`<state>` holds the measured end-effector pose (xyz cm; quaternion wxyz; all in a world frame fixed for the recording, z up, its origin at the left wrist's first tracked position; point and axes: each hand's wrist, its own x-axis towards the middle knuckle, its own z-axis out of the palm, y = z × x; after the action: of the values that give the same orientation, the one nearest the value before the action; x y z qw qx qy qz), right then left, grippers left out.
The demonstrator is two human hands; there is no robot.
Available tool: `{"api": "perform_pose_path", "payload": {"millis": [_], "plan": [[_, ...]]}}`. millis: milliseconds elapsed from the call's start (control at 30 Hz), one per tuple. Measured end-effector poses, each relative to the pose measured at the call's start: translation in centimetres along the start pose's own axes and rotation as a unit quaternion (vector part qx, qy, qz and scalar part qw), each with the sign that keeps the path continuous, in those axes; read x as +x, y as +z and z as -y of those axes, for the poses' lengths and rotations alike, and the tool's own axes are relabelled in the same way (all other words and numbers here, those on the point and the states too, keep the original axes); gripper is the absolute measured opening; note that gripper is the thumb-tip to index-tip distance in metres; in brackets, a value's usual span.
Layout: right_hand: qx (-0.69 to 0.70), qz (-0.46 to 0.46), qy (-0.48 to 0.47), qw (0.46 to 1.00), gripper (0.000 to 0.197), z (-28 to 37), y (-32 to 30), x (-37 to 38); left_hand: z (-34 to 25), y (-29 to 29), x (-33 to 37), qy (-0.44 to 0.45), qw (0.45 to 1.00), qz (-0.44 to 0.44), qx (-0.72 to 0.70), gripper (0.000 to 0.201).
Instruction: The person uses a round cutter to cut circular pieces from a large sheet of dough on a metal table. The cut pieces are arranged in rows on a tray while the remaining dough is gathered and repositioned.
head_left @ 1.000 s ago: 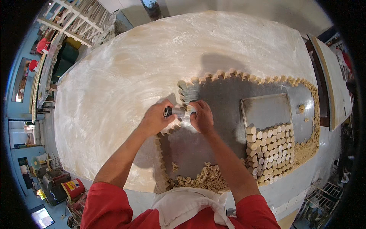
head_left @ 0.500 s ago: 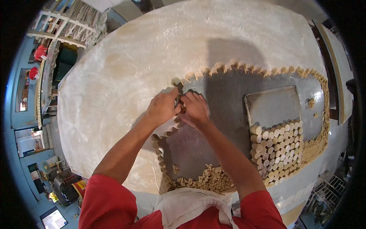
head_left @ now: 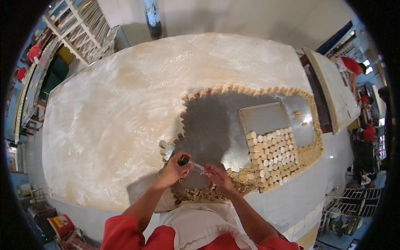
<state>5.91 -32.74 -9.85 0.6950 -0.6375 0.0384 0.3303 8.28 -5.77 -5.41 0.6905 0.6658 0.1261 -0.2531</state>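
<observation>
A large sheet of rolled dough (head_left: 96, 125) covers the left and far parts of the table, its cut edge scalloped. My left hand (head_left: 171, 171) is closed around a small dark round cutter (head_left: 183, 160), near the dough's inner edge. To its right, low over the bare metal near the scraps, is my right hand (head_left: 220, 180). Its fingers point toward the cutter and are smeared by motion, so what they hold is unclear. A pale streak shows between the two hands. Crumpled dough scraps (head_left: 199, 193) lie along the table's near edge, just below my hands.
A metal tray (head_left: 260, 112) stands to the right, its near part filled with rows of dough rounds (head_left: 273, 156). More scraps (head_left: 312, 152) border the tray's right side. Another table (head_left: 333, 91) is at the far right, with people beyond it. A slatted rack (head_left: 77, 29) stands far left.
Both hands have drawn back from the dough's scalloped edge toward me and apart from each other. The view has shifted too, showing more of the room beyond the table.
</observation>
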Motion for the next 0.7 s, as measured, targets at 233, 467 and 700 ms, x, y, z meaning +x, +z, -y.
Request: {"api": "perform_pose_path", "payload": {"millis": [233, 467, 700], "plan": [[0.317, 0.024, -0.012, 0.948, 0.044, -0.2, 3.1, -5.8, -4.9, 7.8, -9.9, 0.363, 0.907, -0.101, 0.191, 0.062], [0.514, 0.131, 0.056, 0.846, 0.056, 1.7, 3.0, -6.8, -6.0, 9.4, -14.5, 0.451, 0.840, -0.159, 0.256, 0.053], [0.322, 0.076, -0.006, 0.944, 0.047, 3.8, -9.3, -3.9, -5.8, 6.9, -14.6, 0.268, 0.902, -0.216, 0.260, 0.050]]}}
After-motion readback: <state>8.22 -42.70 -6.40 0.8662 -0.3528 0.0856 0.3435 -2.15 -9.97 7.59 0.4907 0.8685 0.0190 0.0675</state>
